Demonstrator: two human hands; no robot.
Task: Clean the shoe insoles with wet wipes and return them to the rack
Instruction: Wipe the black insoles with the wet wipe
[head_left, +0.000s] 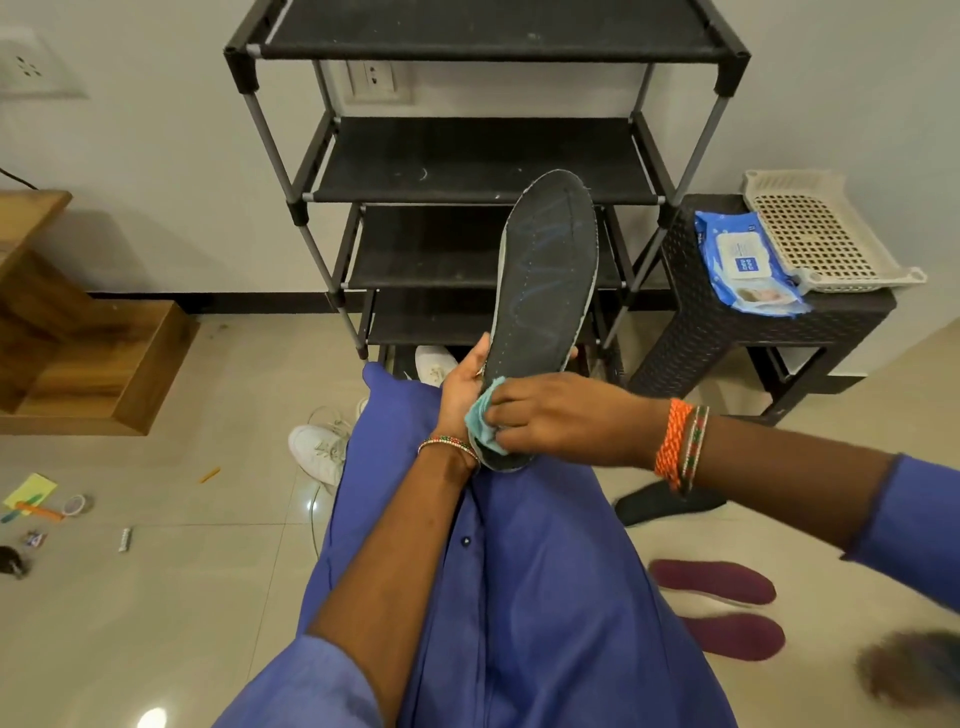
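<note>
A dark grey insole (545, 291) with blue marks stands nearly upright over my lap, toe pointing up in front of the black shoe rack (483, 161). My left hand (462, 389) grips its left edge near the heel. My right hand (556, 421) pinches a crumpled teal wet wipe (480, 415) and presses it on the heel end. A blue pack of wet wipes (743, 260) lies on the dark wicker stool (779, 322) to the right. On the floor at right lie a black insole (670, 504) and two maroon insoles (717, 582).
A cream perforated tray (821, 234) sits on the stool beside the wipes. White sneakers (322, 447) lie on the floor left of my blue-clad legs. Wooden steps (67, 332) stand at far left, with small litter (36, 504) on the tiles.
</note>
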